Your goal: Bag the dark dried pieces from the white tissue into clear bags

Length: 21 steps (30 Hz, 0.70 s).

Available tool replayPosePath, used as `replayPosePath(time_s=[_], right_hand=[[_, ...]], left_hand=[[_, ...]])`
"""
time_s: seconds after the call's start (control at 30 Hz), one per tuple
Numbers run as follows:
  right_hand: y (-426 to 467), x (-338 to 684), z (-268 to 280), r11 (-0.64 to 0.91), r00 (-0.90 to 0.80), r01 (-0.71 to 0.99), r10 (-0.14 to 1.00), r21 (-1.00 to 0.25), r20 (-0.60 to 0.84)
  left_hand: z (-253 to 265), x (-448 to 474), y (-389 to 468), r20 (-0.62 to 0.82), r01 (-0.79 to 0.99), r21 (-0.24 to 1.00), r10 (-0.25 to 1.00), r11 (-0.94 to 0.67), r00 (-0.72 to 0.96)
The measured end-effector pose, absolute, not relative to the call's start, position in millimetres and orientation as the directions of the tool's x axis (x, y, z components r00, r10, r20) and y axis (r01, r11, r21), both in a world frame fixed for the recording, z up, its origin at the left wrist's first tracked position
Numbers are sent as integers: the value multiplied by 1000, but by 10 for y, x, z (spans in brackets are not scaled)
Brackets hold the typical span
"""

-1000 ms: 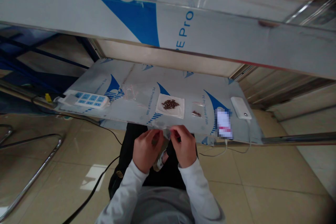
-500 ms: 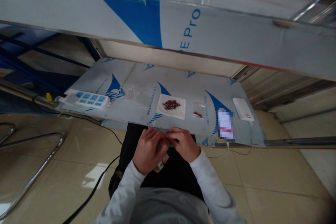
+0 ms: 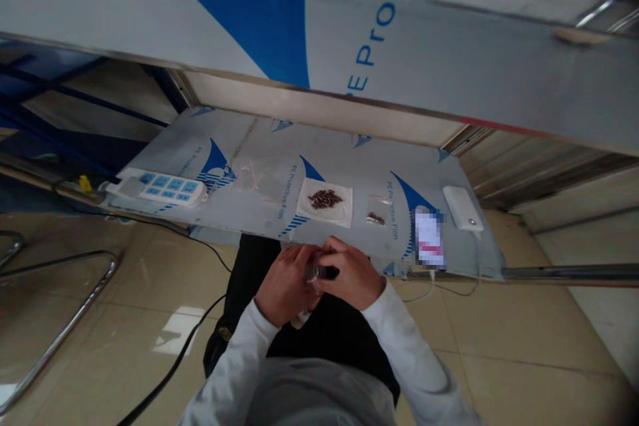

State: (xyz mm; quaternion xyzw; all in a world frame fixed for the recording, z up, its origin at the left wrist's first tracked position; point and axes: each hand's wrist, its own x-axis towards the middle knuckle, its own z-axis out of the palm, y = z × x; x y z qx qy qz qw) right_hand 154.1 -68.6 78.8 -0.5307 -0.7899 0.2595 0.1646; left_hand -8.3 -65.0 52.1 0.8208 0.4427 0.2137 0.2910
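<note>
Over my lap, just in front of the shelf's edge, my left hand and my right hand meet. Between their fingers is a small, shiny clear plastic bag, mostly covered by the fingers. Both hands are closed on it. A pale object peeks out beneath my left hand; its kind is unclear. Beyond the hands, a pile of small dark brown screw-like pieces lies on a white square sheet. To its right rests a little clear bag with similar brown pieces.
The film-covered shelf carries a power strip at left, crumpled clear plastic, a phone and a white power bank with cables. An upper shelf front crosses above. A metal chair frame stands at left.
My right hand has turned and its fingers have shifted, so the clear plastic between the hands shows more. The left hand has moved slightly. Things on the shelf stay put.
</note>
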Motion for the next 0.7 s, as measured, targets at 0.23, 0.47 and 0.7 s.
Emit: replayPosePath(time_s=[0.23,0.47,0.7], right_hand=[[-624,1441,719,391,-462,781,886,-488,-30],[-627,1286,640,394,-436,775,899,-494,32],[-367,1474,509,389,-482,555,871,-735,97]], left_hand=[[369,-84,-685,80,581,721,878,-377,471],[258,-51,-712,129,578,732,906,-362,404],[181,-82,-699,192,557,773,948,-305,254]])
